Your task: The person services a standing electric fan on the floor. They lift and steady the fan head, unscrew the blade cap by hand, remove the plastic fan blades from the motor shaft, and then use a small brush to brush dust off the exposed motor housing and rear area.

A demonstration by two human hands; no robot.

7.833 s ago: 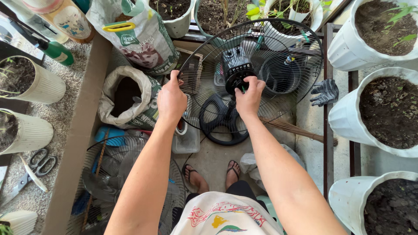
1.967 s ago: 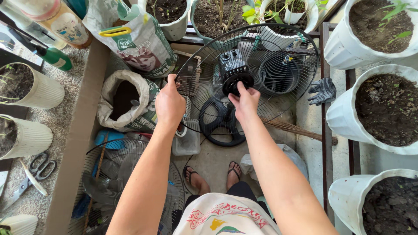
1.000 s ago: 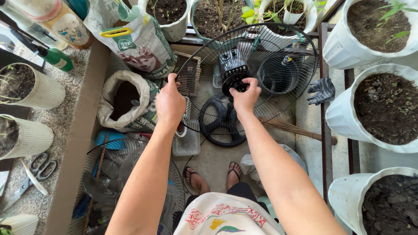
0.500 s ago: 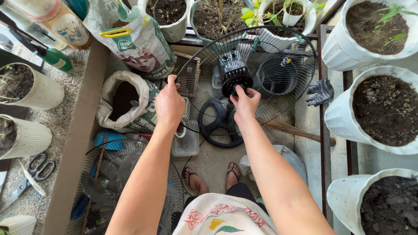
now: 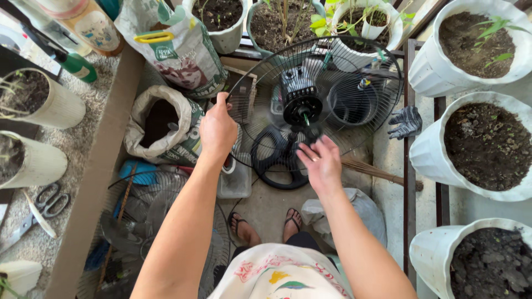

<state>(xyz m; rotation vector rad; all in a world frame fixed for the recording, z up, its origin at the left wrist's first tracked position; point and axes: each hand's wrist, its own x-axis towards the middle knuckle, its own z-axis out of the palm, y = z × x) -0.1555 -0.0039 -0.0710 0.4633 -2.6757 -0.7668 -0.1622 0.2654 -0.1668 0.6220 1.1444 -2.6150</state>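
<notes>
The lower left rim of the wire fan guard (image 5: 354,66) is being covered by the left hand (image 5: 218,130), so the grip of its fingers is not being shown. The shaft at the fan motor (image 5: 300,95) is being blurred just above the right hand (image 5: 321,163), and contact between them cannot be told. The black base (image 5: 271,160) is being partly hidden behind that hand. The white pots (image 5: 476,50) along the right are being cut off by the frame edge, as is the bottle (image 5: 88,25) at the top left. The scissors (image 5: 41,207) are being cropped at the left edge. Part of a second guard (image 5: 138,216) is being hidden under the left forearm.
</notes>
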